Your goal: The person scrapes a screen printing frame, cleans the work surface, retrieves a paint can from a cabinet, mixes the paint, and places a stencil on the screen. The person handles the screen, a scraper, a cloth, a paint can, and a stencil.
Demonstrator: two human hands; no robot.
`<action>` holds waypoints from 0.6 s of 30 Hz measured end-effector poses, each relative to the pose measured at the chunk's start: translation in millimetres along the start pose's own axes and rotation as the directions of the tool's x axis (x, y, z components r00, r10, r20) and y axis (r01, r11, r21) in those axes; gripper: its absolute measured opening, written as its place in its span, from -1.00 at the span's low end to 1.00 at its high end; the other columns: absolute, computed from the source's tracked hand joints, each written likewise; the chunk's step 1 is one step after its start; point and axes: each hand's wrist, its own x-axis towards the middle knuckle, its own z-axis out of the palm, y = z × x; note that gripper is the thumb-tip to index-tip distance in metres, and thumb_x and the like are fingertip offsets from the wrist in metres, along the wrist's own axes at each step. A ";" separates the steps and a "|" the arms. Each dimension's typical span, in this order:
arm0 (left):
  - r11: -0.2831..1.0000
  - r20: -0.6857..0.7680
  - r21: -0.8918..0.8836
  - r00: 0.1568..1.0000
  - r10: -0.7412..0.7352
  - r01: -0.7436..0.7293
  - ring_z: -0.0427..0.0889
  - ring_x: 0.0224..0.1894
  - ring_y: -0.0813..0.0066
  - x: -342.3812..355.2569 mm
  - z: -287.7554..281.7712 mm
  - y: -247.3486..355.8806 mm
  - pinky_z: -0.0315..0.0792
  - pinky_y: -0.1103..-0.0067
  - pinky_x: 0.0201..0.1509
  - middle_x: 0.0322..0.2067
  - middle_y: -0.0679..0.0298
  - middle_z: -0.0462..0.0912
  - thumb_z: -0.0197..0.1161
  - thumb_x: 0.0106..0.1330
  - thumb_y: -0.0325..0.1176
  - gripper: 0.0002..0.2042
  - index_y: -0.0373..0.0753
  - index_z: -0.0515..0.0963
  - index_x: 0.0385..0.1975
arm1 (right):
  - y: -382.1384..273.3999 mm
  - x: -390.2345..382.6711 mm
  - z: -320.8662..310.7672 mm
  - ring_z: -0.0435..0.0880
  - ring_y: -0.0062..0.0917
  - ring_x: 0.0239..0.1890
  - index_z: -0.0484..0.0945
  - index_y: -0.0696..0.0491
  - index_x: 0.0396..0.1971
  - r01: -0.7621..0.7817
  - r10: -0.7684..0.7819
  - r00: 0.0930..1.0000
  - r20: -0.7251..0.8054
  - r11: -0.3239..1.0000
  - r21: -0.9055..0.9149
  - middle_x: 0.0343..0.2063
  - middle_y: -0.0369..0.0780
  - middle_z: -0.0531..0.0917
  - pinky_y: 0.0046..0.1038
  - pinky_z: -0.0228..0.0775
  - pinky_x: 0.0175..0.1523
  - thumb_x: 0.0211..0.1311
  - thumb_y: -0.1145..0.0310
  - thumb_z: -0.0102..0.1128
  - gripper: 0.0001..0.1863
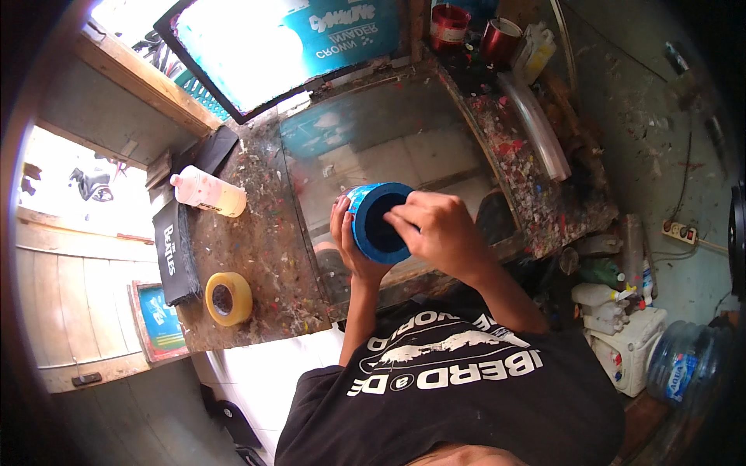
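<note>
My left hand grips a round blue pot with a dark inside, held tilted above a glass panel on the worktop. The fingers of my right hand are bent and reach into the pot's mouth; whether they hold anything is hidden. To the left, a pale translucent bottle lies on its side, and a roll of yellow tape sits near the front edge.
A framed screen stands at the back. Red cans and clear tubing are at back right. A folded black item lies at left. Jugs, a large water bottle and a power strip are at right.
</note>
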 end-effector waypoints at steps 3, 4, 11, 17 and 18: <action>1.000 -0.019 -0.019 1.000 0.018 -0.018 0.41 0.37 -0.06 1.5 0.4 -0.9 0.31 0.09 0.46 0.33 -0.08 0.36 0.69 -0.09 -0.19 0.04 -0.21 0.16 0.42 | -0.7 0.5 -0.7 0.70 -0.27 -0.45 0.75 0.16 -0.36 0.015 -0.016 0.999 -0.047 1.000 -0.024 -0.50 -0.13 0.68 -0.31 0.53 -0.30 0.14 0.44 0.44 -0.88; 1.000 -0.029 -0.017 0.999 0.024 -0.025 0.41 0.37 -0.06 1.7 0.1 -1.0 0.31 0.09 0.46 0.33 -0.08 0.37 0.69 -0.09 -0.20 0.03 -0.21 0.17 0.41 | -1.0 0.5 -1.1 0.70 -0.26 -0.45 0.75 0.16 -0.36 0.014 -0.019 0.996 -0.083 0.998 -0.063 -0.50 -0.14 0.68 -0.31 0.53 -0.30 0.14 0.43 0.45 -0.88; 1.000 -0.039 0.011 0.999 0.015 -0.014 0.41 0.37 -0.04 3.8 -1.6 -1.9 0.30 0.10 0.47 0.32 -0.07 0.37 0.68 -0.08 -0.20 0.03 -0.22 0.17 0.41 | -2.8 4.4 -5.0 0.70 -0.30 -0.45 0.76 0.15 -0.35 0.029 -0.030 0.993 -0.115 1.000 -0.007 -0.50 -0.14 0.67 -0.31 0.51 -0.32 0.17 0.44 0.43 -0.89; 1.000 -0.049 0.000 0.998 0.030 -0.030 0.41 0.36 -0.07 5.9 -2.9 -0.7 0.29 0.07 0.47 0.32 -0.07 0.37 0.66 -0.05 -0.18 0.01 -0.23 0.17 0.41 | -7.0 3.8 -8.4 0.71 -0.24 -0.42 0.74 0.14 -0.39 -0.031 0.036 0.995 -0.095 0.998 0.048 -0.49 -0.12 0.68 -0.29 0.56 -0.25 0.23 0.44 0.37 -0.91; 0.999 -0.049 0.012 0.998 0.034 -0.033 0.41 0.36 -0.07 6.1 -3.4 -0.4 0.29 0.07 0.46 0.32 -0.07 0.37 0.66 -0.04 -0.18 0.00 -0.22 0.17 0.41 | -8.1 3.3 -8.0 0.72 -0.25 -0.42 0.75 0.15 -0.37 0.002 -0.008 0.998 -0.062 0.996 -0.086 -0.48 -0.12 0.68 -0.29 0.57 -0.25 0.22 0.43 0.38 -0.90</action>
